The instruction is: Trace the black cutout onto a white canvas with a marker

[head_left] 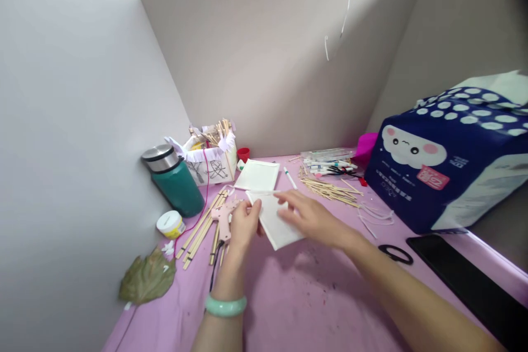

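A white rectangular panel [275, 226], perhaps card or foam board, is held tilted above the pink table cover. My left hand [243, 224] grips its left edge between thumb and fingers. Over the panel's upper right part lies my right hand [310, 215], fingers stretched and apart; whether they press on the surface I cannot tell. Just behind is a second white panel [259, 174], flat on the table. Beside my left hand rests a pink glue gun [224, 221] with a dark cord, among bamboo sticks [198, 237].
At left stand a green bottle [178, 187], a white-lidded tub [170, 224], a decorated box of sticks [212, 166] and a dry leaf [147, 279]. At right are loose sticks [330, 190], markers [328, 166], black scissors handles [395, 254], a phone [462, 280] and a large blue package [412, 176].
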Motion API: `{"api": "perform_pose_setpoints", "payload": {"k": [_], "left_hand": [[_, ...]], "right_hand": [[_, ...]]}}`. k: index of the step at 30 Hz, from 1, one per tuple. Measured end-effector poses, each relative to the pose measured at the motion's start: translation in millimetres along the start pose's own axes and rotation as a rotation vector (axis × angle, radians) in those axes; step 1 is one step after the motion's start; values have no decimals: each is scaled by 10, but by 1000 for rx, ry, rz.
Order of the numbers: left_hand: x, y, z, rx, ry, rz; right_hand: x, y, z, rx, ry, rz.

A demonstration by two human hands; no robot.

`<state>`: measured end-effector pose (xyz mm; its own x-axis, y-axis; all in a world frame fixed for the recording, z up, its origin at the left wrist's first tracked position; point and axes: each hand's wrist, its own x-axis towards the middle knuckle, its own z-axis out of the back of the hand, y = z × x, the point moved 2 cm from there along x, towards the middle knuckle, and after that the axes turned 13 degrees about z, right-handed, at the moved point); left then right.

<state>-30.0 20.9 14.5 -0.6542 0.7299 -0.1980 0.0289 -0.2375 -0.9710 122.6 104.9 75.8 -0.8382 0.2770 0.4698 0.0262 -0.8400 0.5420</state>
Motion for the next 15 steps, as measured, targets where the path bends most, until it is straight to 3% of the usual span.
{"api": "perform_pose_setpoints", "payload": {"k": [2, 5, 8, 10, 13, 15], "left_hand": [[-78, -48, -86, -126, 113, 12], [-170, -84, -211, -187, 326, 18], [-160, -42, -241, -121, 304, 53], [-142, -8, -248, -109, 324, 91], [-187, -4, -283, -189, 489, 133], [-253, -27, -309, -224, 594, 115]], "right_hand": [[-242, 216, -42, -211, 38, 49], [-453, 231, -32, -374, -40, 9], [-553, 70, 52, -370, -154, -82], [-601, 10, 62, -332, -125, -128], [-677, 39, -46, -322, 4, -168], [-729, 88, -135, -347, 24, -184]]}}
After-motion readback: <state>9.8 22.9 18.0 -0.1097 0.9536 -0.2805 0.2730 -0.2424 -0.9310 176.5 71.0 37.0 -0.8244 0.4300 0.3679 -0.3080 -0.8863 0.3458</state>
